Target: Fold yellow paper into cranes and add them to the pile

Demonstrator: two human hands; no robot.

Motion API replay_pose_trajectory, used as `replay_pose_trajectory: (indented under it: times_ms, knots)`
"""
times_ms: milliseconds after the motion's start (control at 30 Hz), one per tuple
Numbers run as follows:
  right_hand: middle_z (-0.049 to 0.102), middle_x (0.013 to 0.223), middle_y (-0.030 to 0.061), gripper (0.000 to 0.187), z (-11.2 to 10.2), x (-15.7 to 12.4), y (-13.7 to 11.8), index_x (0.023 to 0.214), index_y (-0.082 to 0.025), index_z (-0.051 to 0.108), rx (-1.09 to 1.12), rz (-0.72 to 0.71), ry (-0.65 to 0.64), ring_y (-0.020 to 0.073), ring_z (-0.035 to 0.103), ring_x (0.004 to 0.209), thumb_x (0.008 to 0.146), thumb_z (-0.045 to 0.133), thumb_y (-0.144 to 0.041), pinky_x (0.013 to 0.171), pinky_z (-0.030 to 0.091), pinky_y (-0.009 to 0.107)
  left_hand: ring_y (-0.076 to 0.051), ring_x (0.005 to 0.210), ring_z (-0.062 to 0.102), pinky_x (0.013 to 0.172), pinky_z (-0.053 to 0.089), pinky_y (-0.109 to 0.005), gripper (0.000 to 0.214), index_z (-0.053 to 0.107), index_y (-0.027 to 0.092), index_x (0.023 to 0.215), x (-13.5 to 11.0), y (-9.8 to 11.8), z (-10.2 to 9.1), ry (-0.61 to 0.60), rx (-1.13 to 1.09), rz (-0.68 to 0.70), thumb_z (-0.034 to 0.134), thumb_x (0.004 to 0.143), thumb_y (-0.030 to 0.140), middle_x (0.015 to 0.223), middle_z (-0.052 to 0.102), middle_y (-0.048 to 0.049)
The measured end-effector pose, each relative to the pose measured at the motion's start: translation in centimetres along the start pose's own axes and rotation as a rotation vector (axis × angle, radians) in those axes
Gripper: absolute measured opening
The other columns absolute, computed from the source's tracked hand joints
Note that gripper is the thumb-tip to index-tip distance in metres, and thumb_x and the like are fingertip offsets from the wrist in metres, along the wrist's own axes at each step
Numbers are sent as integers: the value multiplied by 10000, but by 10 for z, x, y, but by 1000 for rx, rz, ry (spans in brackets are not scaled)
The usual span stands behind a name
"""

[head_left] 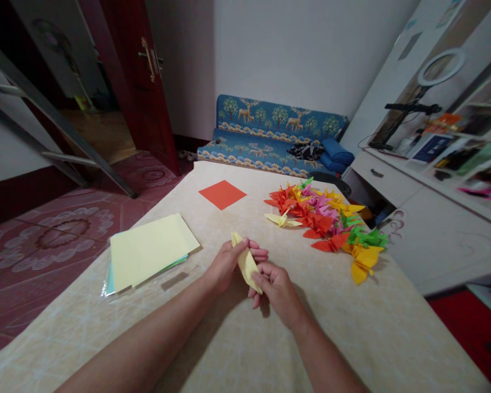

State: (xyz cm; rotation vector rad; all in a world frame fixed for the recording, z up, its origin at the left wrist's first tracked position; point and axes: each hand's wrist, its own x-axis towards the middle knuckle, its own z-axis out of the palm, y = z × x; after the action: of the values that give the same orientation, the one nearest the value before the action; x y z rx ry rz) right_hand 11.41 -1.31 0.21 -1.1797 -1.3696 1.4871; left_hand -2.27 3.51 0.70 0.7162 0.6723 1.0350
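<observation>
While the left hand (226, 265) is pinching the far end of a folded pale-yellow paper (245, 263), the right hand (277, 285) is gripping its near end, and the piece is slanting over the middle of the table (237, 355). Farther right, a pale-yellow origami crane (283, 219) is lying beside a pile of multicoloured origami cranes (319, 218). A stack of paper sheets (151, 248) is resting on the left, and an orange-red square sheet (223, 195) is lying farther off. Beyond the table, a blue deer-patterned sofa (249, 143) is standing.
</observation>
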Motion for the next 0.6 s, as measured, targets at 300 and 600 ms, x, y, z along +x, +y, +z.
replay_pose_trajectory:
  times_ms: [300, 600]
  knots:
    - [612, 557, -19, 276, 0, 0, -2, 732, -155, 533, 1, 3, -35, 82, 532, 364, 816, 575, -415, 360, 401, 168, -198, 667, 688, 650, 538, -308, 335, 608, 113, 841, 2, 8, -5, 78, 106, -6, 559, 845, 445, 759, 725, -124]
    - [606, 533, -22, 246, 3, -5, -8, 701, -152, 535, 24, -21, -39, 59, 499, 348, 818, 582, -364, 361, 368, 149, -64, 393, 349, 401, 249, -181, 423, 601, 153, 682, 9, 6, -12, 224, 653, 346, 508, 828, 539, 444, 393, 63]
